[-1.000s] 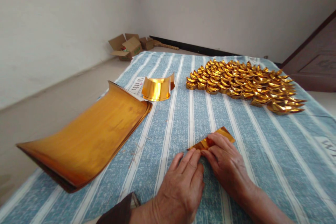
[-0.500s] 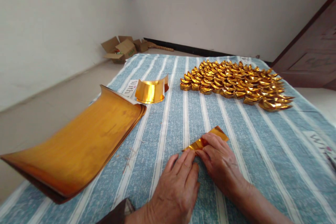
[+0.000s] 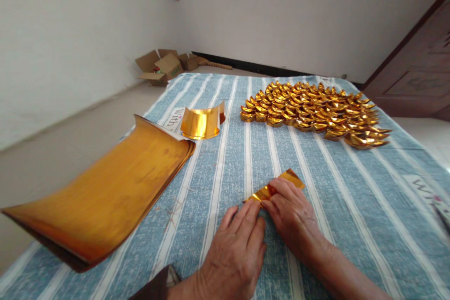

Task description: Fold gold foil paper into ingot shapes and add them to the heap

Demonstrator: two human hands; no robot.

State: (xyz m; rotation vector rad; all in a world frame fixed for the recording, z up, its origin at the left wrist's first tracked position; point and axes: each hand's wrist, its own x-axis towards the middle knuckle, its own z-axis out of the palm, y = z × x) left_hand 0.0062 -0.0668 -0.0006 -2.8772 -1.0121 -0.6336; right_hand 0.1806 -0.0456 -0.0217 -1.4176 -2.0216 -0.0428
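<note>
Foil strip [image 3: 281,184] lies flat under right hand's fingers [image 3: 281,194], left hand's fingers [image 3: 246,213] touching.

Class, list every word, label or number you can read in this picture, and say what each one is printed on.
"Wit", cut off by the curled gold sheet: white patch on the blue striped cloth.
"Wit", partly legible: white patch at the cloth's right edge.
Green print on the open cardboard box: too small to read.

sheet stack [image 3: 101,197] left of folded pieces [image 3: 312,112]

Striped cloth [image 3: 225,159] w/ gold ingots [image 3: 312,112], sheets [image 3: 105,192]
</note>
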